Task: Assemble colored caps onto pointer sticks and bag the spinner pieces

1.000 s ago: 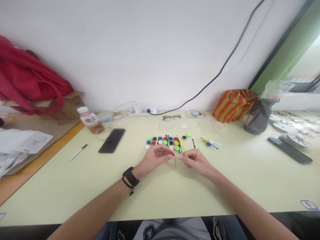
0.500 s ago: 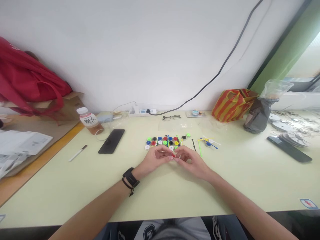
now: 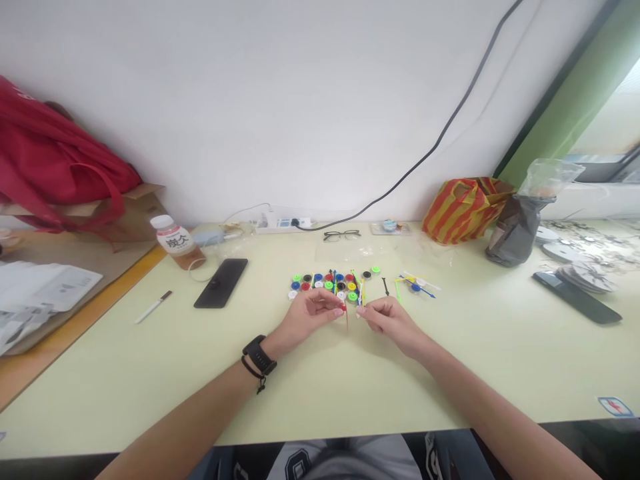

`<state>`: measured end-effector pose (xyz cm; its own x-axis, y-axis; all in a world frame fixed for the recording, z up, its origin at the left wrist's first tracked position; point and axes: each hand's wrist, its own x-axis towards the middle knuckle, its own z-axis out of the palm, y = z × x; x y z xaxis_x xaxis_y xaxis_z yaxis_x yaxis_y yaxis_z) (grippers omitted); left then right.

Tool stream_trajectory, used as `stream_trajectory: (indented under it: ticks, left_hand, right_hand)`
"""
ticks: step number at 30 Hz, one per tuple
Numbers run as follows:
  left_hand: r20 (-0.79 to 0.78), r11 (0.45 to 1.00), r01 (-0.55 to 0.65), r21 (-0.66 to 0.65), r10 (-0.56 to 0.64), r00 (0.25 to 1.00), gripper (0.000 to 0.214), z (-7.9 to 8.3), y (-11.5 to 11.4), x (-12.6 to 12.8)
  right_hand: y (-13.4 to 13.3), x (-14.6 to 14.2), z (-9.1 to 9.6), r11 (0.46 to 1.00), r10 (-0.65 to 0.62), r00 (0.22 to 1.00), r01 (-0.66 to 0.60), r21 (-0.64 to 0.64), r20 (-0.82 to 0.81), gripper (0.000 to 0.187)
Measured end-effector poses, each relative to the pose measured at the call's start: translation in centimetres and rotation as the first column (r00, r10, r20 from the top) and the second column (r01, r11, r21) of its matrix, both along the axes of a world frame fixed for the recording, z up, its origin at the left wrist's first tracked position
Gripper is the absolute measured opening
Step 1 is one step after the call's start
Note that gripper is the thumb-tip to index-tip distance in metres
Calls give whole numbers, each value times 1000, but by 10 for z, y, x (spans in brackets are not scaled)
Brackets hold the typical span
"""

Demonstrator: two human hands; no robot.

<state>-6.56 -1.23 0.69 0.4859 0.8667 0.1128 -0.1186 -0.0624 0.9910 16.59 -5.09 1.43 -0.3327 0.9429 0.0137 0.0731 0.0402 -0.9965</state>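
My left hand (image 3: pixel 311 312) is pinched on a small red piece (image 3: pixel 344 311) with a thin red strip hanging down from it. My right hand (image 3: pixel 389 320) is curled a little to the right of it, fingertips pinched on something I cannot make out. Just beyond both hands lie several small coloured round caps (image 3: pixel 325 283) in rows: green, blue, red, black, white. Thin coloured sticks (image 3: pixel 414 285) lie loose to the right of the caps. A black watch sits on my left wrist.
A black phone (image 3: pixel 221 283), a drink bottle (image 3: pixel 173 241), a pen (image 3: pixel 152 306) and papers lie left. Glasses (image 3: pixel 341 235) and a power strip (image 3: pixel 283 223) sit by the wall. A striped bag (image 3: pixel 463 209), a grey bag (image 3: pixel 515 230) and a dark flat device (image 3: pixel 575 298) are right.
My right hand came up against the left hand half a second ago and has drawn back to the right. The red strip hangs free between the hands again.
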Motion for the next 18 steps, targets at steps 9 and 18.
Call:
stream_trajectory:
  ticks: [9,18]
  left_hand:
    - [-29,995,97,19,-96,995,28,1,-1,-1]
    - [-57,991,127,-48,-130,990,31,0,-3,-2]
  right_hand:
    - [-1,-7,0,991,2,999,-9,130,54,23]
    - [-5,-8,-5,963,77,960,-141,228,270,20]
